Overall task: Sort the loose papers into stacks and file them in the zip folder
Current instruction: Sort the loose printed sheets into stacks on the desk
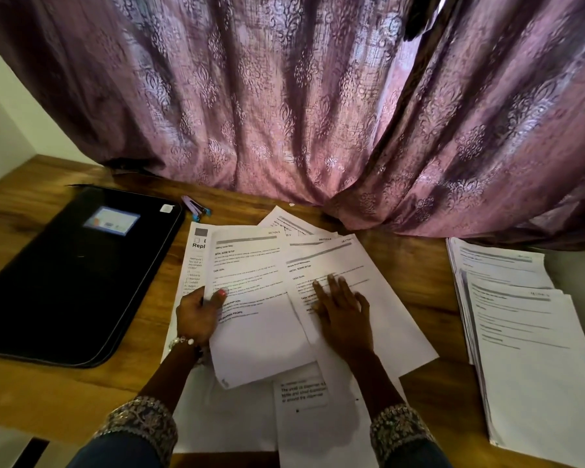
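Observation:
Several loose printed papers [250,265] lie overlapping in the middle of the wooden table [416,265]. My left hand [198,312] pinches the left edge of one sheet, thumb on top. My right hand [340,309] lies flat with straight fingers on the tilted top sheet [368,298] to the right. A black zip folder [71,275] lies closed at the left, with a small label on its cover. A stack of papers [520,332] sits at the right edge of the table.
A purple patterned curtain [301,113] hangs down onto the back of the table. A few pens [195,207] lie just beyond the folder's far right corner. More sheets [318,417] reach the table's near edge between my arms.

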